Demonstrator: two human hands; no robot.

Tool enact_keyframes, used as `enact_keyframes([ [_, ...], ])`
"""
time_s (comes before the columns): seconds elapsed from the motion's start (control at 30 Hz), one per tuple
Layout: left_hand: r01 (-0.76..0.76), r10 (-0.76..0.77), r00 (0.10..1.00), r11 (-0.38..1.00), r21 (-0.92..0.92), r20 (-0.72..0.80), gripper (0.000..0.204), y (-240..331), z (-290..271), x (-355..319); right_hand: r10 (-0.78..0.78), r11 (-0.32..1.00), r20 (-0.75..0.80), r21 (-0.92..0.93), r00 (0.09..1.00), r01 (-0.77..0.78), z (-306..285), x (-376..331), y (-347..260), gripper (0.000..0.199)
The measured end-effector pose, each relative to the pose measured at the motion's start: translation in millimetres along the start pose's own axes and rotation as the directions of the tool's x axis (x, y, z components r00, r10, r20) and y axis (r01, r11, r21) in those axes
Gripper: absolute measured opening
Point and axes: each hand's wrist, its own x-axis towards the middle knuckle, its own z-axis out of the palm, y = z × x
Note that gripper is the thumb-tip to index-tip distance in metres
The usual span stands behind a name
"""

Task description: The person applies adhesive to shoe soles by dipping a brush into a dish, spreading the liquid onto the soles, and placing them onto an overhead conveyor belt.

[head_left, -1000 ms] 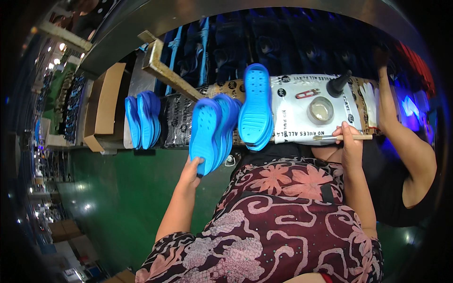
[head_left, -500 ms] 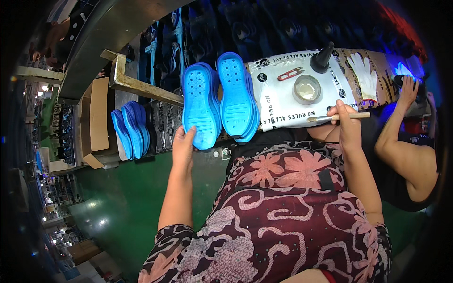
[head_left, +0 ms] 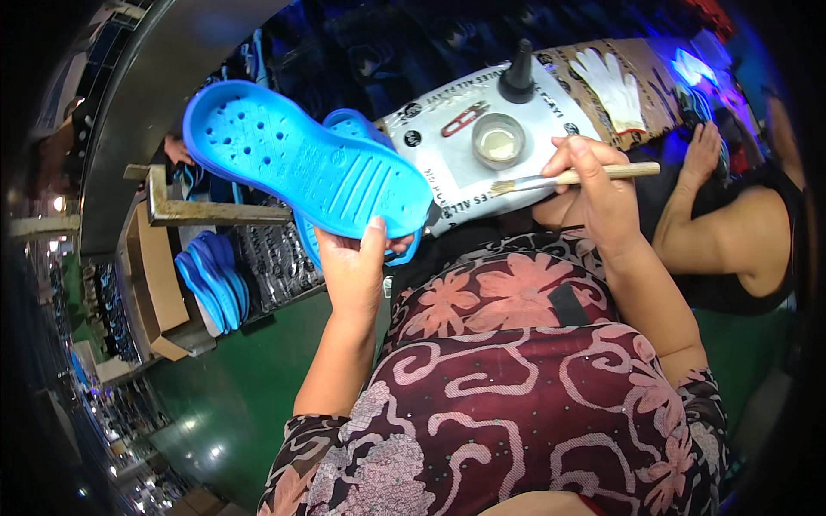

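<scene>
My left hand (head_left: 351, 273) holds a blue shoe sole (head_left: 292, 163) by one end, thumb on top and fingers beneath. The sole is tilted, its holed and ribbed face turned up, and it partly covers other blue soles (head_left: 351, 122) behind it. My right hand (head_left: 607, 193) grips the pale handle of a brush (head_left: 635, 170), its bristles pointing left over the white printed sheet (head_left: 447, 193). Beyond the bristles stands a clear cup (head_left: 499, 143) with some pale content. Red thread snips (head_left: 465, 119) lie left of the cup, and a black cone-shaped bottle (head_left: 518, 79) stands behind it.
A white glove (head_left: 611, 93) lies on brown cardboard to the right. Close by on that side is a co-worker's arm (head_left: 699, 176). At left, a metal bracket (head_left: 219, 211) juts out above more blue soles (head_left: 212, 279) and an open cardboard box (head_left: 159, 267).
My left hand has lifted one blue sole from the pile and swung it so its far end points up and left. The brush has shifted left in my right hand, and the view has turned slightly.
</scene>
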Motion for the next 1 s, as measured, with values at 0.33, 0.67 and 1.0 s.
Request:
enact_keyframes([
  [0.33,-0.113,0.103,0.983,0.992,0.054,0.153,0.045,2.8,38.7,5.5,-0.498,0.780,0.233,-0.300,0.835,0.549,20.9,7.2,-18.0,0.025],
  [0.67,-0.102,0.086,0.986,0.988,0.113,0.141,0.044,0.8,34.4,6.9,-0.379,0.828,0.187,-0.369,0.906,0.423,15.5,5.4,-12.2,0.023],
  [1.0,-0.077,0.070,0.992,0.996,0.053,0.109,0.045,-4.7,34.4,5.4,-0.460,0.730,0.264,-0.432,0.848,0.530,21.5,6.3,-11.5,0.021],
])
